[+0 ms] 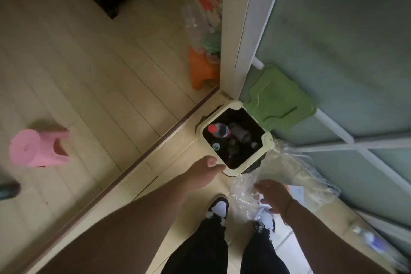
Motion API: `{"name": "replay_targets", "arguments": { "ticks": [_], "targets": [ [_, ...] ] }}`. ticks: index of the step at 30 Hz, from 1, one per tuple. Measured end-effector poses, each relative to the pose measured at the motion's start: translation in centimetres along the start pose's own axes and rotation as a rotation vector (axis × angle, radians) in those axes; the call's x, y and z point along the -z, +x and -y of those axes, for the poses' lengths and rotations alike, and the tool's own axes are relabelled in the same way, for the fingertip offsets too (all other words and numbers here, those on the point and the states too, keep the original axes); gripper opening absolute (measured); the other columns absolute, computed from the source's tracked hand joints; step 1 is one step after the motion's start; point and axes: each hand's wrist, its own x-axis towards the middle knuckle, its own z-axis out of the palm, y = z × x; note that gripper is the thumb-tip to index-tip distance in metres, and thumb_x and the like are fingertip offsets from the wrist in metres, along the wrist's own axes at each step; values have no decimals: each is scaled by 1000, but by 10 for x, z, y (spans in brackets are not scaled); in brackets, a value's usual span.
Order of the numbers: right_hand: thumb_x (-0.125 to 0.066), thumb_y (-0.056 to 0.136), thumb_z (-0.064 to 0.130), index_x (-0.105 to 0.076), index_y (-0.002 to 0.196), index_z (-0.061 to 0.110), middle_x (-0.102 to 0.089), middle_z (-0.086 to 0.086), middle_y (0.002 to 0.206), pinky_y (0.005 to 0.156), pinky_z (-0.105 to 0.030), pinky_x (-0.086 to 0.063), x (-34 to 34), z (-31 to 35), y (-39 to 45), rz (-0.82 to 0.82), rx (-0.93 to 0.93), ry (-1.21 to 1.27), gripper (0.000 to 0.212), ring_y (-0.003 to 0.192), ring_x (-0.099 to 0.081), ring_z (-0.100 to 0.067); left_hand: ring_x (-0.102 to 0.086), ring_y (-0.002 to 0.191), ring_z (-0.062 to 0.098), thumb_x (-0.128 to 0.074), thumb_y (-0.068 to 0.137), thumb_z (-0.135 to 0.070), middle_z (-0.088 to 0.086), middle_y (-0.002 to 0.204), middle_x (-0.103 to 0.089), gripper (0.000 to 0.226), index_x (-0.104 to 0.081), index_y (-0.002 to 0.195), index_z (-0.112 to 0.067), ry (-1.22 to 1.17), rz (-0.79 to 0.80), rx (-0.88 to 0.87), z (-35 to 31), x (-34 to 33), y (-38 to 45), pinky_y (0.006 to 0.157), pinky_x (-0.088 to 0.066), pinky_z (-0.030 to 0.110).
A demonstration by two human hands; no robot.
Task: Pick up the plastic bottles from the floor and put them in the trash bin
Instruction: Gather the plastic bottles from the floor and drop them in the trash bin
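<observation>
The pale tiled floor (89, 87) fills most of the view, with a frosted green glass door (333, 40) to the right. At the middle stands the square cream-rimmed trash bin (232, 172) with its green lid (282, 100) flipped open toward the far right; inside, several plastic bottles lie on a dark liner, the plainest being a clear bottle with a red cap (219, 130) at the far left of the opening. So part of the job looks done. More remains: a heap of clear empty plastic bottles (200, 20) sits far from the bin, piled over a small orange plastic stool (201, 69) beside the door frame, and a crumpled clear plastic bag (289, 176) lies just right of the bin, its contents too blurred to read. A pink plastic stool (37, 147) stands well apart at the left. The left hand (205, 172) hovers at the bin's near-left rim, its fingers loosely curled and holding nothing. The right hand (274, 198) is over the plastic bag, fingers spread and empty. The next fetch is likely from the far heap.
</observation>
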Motion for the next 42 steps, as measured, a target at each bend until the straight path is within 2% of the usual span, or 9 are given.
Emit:
{"name": "replay_targets", "arguments": {
  "ticks": [5, 9, 13, 17, 21, 26, 30, 33, 42],
  "targets": [
    [-59, 94, 15, -57, 130, 1, -63, -19, 102, 66, -33, -44, 27, -15, -50, -75, 13, 131, 38, 88, -55, -29, -57, 120, 20, -57, 85, -51, 2, 140, -52, 59, -49, 135, -20, 110, -6, -24, -16, 4, -55, 105, -45, 41],
    [-62, 93, 23, -62, 121, 9, -62, -12, 95, 56, -23, -42, 42, -35, -93, -158, 64, 214, 31, 70, -58, -22, -57, 120, 23, -55, 88, -48, 5, 139, -54, 57, -48, 135, -17, 230, -2, -66, -38, -7, -94, 104, -44, 40],
    [-61, 93, 25, -59, 114, 20, -65, -13, 101, 55, -25, -38, 55, -75, -140, -196, 73, 368, 21, 83, -59, -27, -55, 121, 22, -54, 90, -46, 4, 136, -55, 55, -48, 134, -15, 362, 55, -111, -59, -34, -123, 102, -43, 35],
    [-61, 92, 28, -59, 114, 21, -63, -8, 90, 48, -20, -35, 62, -141, -191, -251, 34, 526, 24, 68, -58, -21, -57, 116, 21, -56, 87, -48, 4, 130, -59, 51, -54, 127, -16, 505, 112, -177, -80, -86, -152, 100, -45, 34],
    [-60, 91, 19, -67, 106, 6, -65, -5, 72, 47, -19, -37, 53, -235, -258, -375, 16, 713, 22, 58, -57, -17, -59, 103, 14, -59, 85, -44, 1, 118, -64, 43, -59, 119, -18, 654, 184, -303, -94, -176, -193, 91, -46, 29],
    [-58, 90, 20, -61, 75, 4, -55, -1, 45, 60, -32, -46, 23, -382, -368, -762, -36, 1059, 22, 51, -57, -23, -58, 113, 17, -60, 86, -39, 0, 128, -61, 46, -55, 127, -19, 871, 394, -490, -71, -338, -289, 95, -44, 27],
    [-56, 91, 18, -60, 76, 6, -54, -6, 54, 55, -29, -43, -16, -510, -456, -968, -125, 1323, 19, 51, -53, -22, -57, 106, 15, -59, 88, -32, -1, 117, -60, 39, -55, 123, -16, 1044, 651, -640, -18, -479, -395, 90, -44, 24],
    [-58, 87, 16, -64, 84, 6, -60, -7, 63, 49, -25, -39, -55, -599, -508, -1089, -237, 1468, 12, 51, -52, -22, -55, 104, 12, -61, 89, -31, 4, 124, -60, 43, -54, 126, -12, 1180, 828, -714, 32, -565, -467, 87, -39, 18],
    [-58, 87, 17, -65, 94, 8, -62, -7, 70, 42, -19, -36, -119, -748, -561, -1217, -409, 1774, 12, 51, -52, -20, -59, 111, 20, -62, 83, -44, 4, 129, -60, 56, -54, 131, -15, 1562, 1053, -774, 138, -712, -559, 92, -47, 29]
  ]
}}
